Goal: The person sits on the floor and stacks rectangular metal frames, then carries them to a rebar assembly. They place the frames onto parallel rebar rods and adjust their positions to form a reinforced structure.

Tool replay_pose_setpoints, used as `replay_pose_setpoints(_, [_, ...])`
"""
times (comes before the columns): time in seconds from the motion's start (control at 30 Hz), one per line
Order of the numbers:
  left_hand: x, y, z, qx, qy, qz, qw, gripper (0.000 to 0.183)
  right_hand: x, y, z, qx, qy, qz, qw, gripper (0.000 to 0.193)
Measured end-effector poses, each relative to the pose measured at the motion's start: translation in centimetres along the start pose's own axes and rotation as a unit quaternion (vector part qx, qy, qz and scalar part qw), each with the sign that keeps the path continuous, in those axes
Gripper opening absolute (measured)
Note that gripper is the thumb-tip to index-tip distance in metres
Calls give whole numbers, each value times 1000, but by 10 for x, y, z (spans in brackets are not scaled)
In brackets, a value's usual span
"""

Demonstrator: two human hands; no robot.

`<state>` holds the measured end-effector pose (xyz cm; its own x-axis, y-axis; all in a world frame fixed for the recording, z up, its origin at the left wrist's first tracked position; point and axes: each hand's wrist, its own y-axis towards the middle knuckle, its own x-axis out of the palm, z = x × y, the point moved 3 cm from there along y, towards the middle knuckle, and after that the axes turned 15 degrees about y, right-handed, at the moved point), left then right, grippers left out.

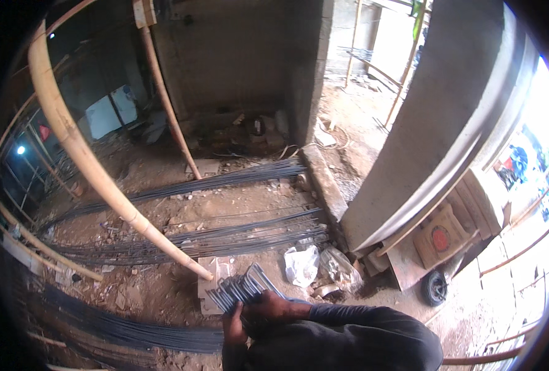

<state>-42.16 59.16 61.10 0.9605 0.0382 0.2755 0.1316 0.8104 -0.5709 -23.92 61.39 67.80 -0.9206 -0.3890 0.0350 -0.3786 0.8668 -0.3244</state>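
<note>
A bundle of bent steel rebar stirrups (242,287) is held low in front of my body, their rods stacked side by side and their looped ends pointing up and away. Around its near left side my left hand (234,324) is closed, thumb up along the rods. My right hand (273,307) is closed on the bundle's near right side, its forearm in a dark sleeve coming from the right. The lower ends of the stirrups are hidden behind my hands and dark clothing.
Long dark rebar bundles (157,328) lie across the dirt floor. A slanting bamboo pole (110,182) stands at left, foot near a flat board (208,304). White plastic bags (302,266) lie beyond my hands. At right are a concrete column (429,117), a paper sack (442,237) and a wheel (434,288).
</note>
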Motion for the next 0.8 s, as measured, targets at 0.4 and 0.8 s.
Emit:
replay_pose_setpoints(0.4, [31,141,47,-66,85,-104,989,41,-67,88,14,68,114,157,979,45])
replay_pose_setpoints(0.8, [96,276,176,15,94,-61,994,45,-176,230,-62,-34,237,101,966,27])
